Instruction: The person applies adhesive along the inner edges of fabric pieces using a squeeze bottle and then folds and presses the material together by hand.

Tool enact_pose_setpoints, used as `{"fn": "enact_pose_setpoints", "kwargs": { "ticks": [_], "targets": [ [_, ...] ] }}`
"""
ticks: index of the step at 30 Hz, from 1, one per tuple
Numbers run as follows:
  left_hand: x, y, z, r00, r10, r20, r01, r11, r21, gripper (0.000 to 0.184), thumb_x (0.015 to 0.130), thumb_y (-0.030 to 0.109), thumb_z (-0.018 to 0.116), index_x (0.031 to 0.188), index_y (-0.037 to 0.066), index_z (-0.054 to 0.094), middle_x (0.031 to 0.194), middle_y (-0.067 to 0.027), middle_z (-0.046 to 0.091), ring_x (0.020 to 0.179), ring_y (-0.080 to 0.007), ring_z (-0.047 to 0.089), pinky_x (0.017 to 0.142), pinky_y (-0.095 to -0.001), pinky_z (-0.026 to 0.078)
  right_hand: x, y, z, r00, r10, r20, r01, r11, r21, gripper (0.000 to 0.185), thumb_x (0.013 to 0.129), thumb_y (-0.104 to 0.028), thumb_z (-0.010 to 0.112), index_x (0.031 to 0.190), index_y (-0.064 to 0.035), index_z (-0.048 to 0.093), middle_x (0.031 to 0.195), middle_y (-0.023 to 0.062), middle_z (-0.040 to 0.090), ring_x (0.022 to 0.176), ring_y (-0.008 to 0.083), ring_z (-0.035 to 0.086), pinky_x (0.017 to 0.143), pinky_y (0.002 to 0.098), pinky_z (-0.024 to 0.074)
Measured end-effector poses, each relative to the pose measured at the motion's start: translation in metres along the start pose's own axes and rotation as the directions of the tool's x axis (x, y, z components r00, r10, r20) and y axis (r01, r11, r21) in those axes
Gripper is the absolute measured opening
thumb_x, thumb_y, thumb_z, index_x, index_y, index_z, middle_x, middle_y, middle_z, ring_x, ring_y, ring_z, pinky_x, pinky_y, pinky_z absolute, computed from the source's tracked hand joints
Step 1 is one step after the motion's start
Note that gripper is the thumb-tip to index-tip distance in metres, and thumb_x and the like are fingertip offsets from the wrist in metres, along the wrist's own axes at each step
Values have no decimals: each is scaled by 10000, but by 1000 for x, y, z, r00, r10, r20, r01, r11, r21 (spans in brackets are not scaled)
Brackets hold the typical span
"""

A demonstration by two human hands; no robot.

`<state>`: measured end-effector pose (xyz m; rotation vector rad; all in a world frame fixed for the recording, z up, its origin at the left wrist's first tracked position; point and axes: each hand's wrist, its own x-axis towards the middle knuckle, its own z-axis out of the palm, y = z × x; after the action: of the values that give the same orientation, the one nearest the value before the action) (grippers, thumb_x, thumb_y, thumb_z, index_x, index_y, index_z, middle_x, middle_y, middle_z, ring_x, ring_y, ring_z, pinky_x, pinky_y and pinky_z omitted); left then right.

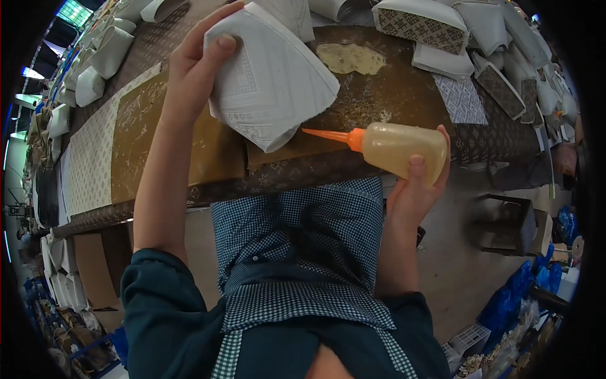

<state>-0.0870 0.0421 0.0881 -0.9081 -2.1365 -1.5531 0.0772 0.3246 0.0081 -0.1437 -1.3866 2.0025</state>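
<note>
My left hand point(201, 63) grips the upper left edge of a white embossed piece point(271, 79), its thumb on the patterned face. The piece is held up over the table, its lower corner hanging near the table's front edge. On the right, my right hand point(420, 183) is wrapped round a squeeze bottle point(404, 148) of yellowish contents with an orange nozzle. The bottle lies sideways in the air, its nozzle pointing left at the lower edge of the white piece. A small gap seems to separate tip and piece.
The patterned table point(303, 170) bears brown sheets point(148, 132) and a dried yellowish patch point(351, 58). White and patterned box-like pieces point(420, 26) are piled at the back right, more point(110, 50) at the back left. A dark stool point(505, 224) stands on the floor at right.
</note>
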Motion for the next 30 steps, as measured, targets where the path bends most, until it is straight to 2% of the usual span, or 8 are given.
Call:
{"fn": "enact_pose_setpoints", "kwargs": {
  "ticks": [5, 8, 11, 17, 20, 26, 29, 30],
  "targets": [
    [-6, -7, 3, 1000, -10, -7, 9, 994, -108, 502, 967, 353, 580, 1361, 46, 530, 1277, -59, 597, 1151, -120, 540, 1002, -273, 402, 15, 16, 10, 993, -95, 69, 109, 969, -221, 654, 798, -47, 752, 1384, -55, 462, 1262, 69, 531, 1107, 162, 544, 965, 306, 475],
    [-3, -12, -1, 1000, -24, -21, 21, 992, -123, 499, 971, 353, 574, 1362, 47, 528, 1281, -58, 594, 1158, -122, 538, 1004, -275, 403, 14, 20, 8, 987, -51, 153, 94, 953, -288, 632, 798, -23, 739, 1374, -59, 480, 1293, 62, 521, 1123, 161, 535, 966, 301, 469],
    [-5, -15, -1, 999, -32, -26, 28, 991, -131, 498, 972, 353, 571, 1365, 49, 526, 1285, -59, 591, 1162, -124, 537, 1006, -276, 402, 10, 17, 10, 995, 2, 104, 21, 975, -223, 636, 799, -18, 736, 1378, -63, 476, 1298, 65, 519, 1122, 164, 536, 969, 305, 466],
    [-6, -16, -1, 999, -21, -28, 17, 993, -119, 503, 973, 357, 567, 1371, 53, 520, 1296, -62, 585, 1168, -128, 536, 1012, -278, 398, 10, 26, 9, 992, -65, 106, 91, 960, -264, 655, 798, -25, 743, 1389, -71, 465, 1271, 69, 525, 1110, 164, 543, 966, 307, 476],
    [-6, -15, -3, 1000, -14, -27, 11, 994, -113, 505, 974, 359, 565, 1375, 56, 518, 1301, -63, 582, 1171, -131, 535, 1015, -279, 396, 4, 23, 10, 996, -49, 75, 67, 964, -258, 649, 846, -68, 714, 1415, -20, 403, 1283, 89, 512, 1135, 188, 538, 1002, 325, 449],
    [-5, -10, -1, 1000, 1, -20, -2, 997, -76, 530, 966, 380, 569, 1385, 62, 509, 1315, -69, 572, 1193, -140, 520, 1031, -289, 379, -3, 24, 6, 996, 8, 88, 10, 979, -203, 621, 854, -61, 694, 1408, -21, 415, 1270, 91, 514, 1128, 197, 544, 1002, 336, 457],
    [-6, -9, -2, 1000, 6, -7, -6, 999, -39, 548, 959, 396, 573, 1389, 62, 505, 1321, -73, 568, 1208, -145, 508, 1039, -295, 367, -3, 22, 9, 996, 78, 36, -77, 996, -35, 623, 856, -72, 695, 1410, -21, 413, 1266, 95, 516, 1127, 197, 547, 1003, 342, 462],
    [-6, -9, -3, 1000, 2, -2, -3, 999, -33, 553, 957, 399, 574, 1390, 62, 504, 1323, -74, 566, 1212, -146, 504, 1041, -297, 364, -4, 22, 10, 997, 72, 41, -70, 996, -49, 623, 857, -76, 694, 1410, -21, 412, 1265, 96, 517, 1127, 198, 547, 1005, 344, 463]
  ]
}}
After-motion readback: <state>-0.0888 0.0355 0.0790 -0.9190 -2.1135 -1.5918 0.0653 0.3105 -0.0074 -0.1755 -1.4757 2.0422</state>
